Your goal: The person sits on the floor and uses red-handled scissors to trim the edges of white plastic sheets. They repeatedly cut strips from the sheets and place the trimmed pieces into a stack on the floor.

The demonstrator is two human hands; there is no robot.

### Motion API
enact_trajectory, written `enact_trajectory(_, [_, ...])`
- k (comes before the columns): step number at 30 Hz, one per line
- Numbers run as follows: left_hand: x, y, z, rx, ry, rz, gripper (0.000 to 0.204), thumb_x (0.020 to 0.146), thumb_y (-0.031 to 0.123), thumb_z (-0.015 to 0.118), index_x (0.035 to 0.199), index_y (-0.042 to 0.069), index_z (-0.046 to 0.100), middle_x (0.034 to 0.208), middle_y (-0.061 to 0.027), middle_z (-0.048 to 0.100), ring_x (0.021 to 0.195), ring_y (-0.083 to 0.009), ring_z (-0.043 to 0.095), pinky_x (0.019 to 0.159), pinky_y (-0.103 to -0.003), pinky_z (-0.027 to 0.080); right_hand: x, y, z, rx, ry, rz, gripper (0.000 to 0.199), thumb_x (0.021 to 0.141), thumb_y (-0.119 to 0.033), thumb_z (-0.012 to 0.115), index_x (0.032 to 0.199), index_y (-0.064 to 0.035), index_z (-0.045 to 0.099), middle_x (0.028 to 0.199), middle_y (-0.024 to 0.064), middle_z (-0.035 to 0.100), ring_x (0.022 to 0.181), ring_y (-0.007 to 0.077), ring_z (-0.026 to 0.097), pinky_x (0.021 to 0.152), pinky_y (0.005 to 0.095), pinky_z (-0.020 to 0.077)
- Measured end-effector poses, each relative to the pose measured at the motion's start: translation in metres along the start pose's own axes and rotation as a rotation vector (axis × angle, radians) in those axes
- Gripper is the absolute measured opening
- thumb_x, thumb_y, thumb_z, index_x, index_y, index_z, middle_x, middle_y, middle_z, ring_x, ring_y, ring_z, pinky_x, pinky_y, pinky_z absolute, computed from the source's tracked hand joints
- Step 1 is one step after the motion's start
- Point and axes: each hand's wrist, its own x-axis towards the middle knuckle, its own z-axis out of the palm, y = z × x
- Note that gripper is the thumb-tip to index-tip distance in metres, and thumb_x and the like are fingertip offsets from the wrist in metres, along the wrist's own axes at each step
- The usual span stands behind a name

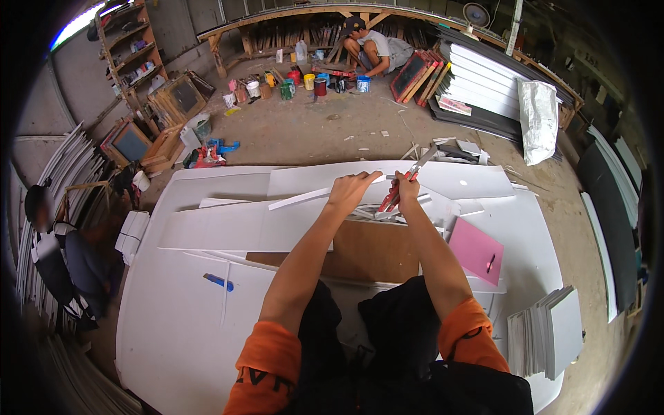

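- Left hand (351,188) is curled down on a long white strip (304,198), fingers pressed over its right end, pinning it to the white sheets (207,228) underneath.
- Right hand (407,187) is just beside the left, closed around a red-handled cutter (404,185); its metal tip sticks up and away past the knuckles.
- The strip runs off to the left from the left hand, slightly tilted, lying on top of the stacked sheets.
- Under both wrists there's a bare brown board (366,252).
- Right of the right forearm: a pink card (474,250) with a small dark thing on it, too small to tell what.
- Left of the left forearm, a blue tool (218,281) on the sheet.
- Containers: a bunch of paint cans (315,83) on the floor well beyond the hands, by a crouching person (373,48). Can't see what's in them from here.
- Low right, a stack of white panels (546,332).
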Motion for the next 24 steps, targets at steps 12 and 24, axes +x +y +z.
enact_trajectory(12, [-0.017, -0.023, 0.012, 0.062, 0.054, -0.033, 0.040, 0.072, 0.000, 0.047, 0.104, 0.023, 0.043, 0.098, -0.0005, 0.053, 0.072, -0.0252, 0.060, 0.058, -0.036, 0.050, 0.046, 0.024, -0.068, -0.230, -0.168, 0.392, 0.029, 0.080, -0.007, 0.042, 0.107, -0.0006, 0.035, 0.088, 0.0173, 0.052, 0.066, 0.0289, 0.055, 0.053, 0.0420, 0.0462])
enact_trajectory(24, [0.010, -0.068, 0.009, -0.447, 0.596, -0.710, 0.026, 0.077, 0.013, 0.056, 0.102, 0.008, 0.048, 0.094, -0.0188, 0.057, 0.087, -0.0363, 0.054, 0.074, -0.038, 0.040, 0.071, 0.036, -0.104, -1.470, -0.372, -0.086, 0.025, 0.068, -0.012, 0.054, 0.083, 0.0084, 0.051, 0.079, 0.0259, 0.056, 0.065, 0.0344, 0.058, 0.055, 0.0398, 0.0476])
